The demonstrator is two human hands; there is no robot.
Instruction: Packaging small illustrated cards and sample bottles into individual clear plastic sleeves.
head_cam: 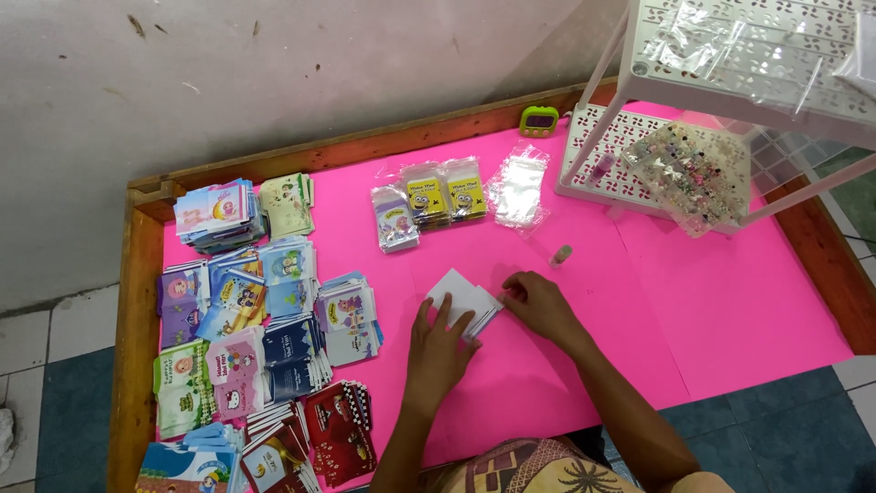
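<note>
The left hand (pixel 438 351) lies flat on the small white card stack (pixel 463 299) at table centre; the right hand (pixel 540 306), at three o'clock, pinches its edge (seemingly squaring it), needing gentle pressure.

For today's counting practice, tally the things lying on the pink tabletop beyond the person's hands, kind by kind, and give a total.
Filled packets with yellow cartoon cards: 2
Filled packet with a pale card: 1
Empty clear plastic sleeves, one small heap: 1
Small glue stick: 1
Green digital timer: 1
Total: 6
</note>
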